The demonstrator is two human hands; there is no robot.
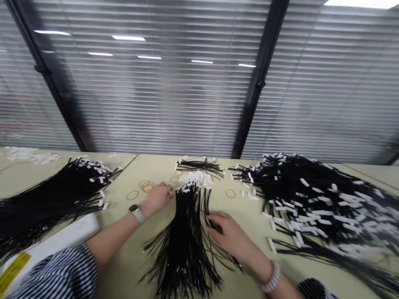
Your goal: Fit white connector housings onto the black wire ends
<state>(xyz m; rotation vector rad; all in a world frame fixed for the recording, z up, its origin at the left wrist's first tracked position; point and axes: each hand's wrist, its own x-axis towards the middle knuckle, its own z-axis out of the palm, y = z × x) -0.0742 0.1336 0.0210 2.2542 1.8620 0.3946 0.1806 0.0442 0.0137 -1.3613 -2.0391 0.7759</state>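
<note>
A fanned bundle of thin black cables [183, 232] lies on the table in front of me, white connectors at its far end and loose tails toward me. My left hand [159, 197], with a watch on its wrist, rests just left of the connector end. Its fingers are curled together, and whatever they pinch is hidden. To the right of the bundle, my right hand [229, 236] closes thumb and fingers on a few black cables that run beneath it. Small white pieces [198, 178] are heaped just beyond the bundle.
Loose rubber bands [146, 186] lie left of the bundle, another rubber band [230, 193] right. Cable piles stand at the left [52, 187] and right [296, 187]. A short cable bunch [201, 165] lies behind. A white case [62, 236] sits by my left forearm; window blinds [162, 104] rise beyond.
</note>
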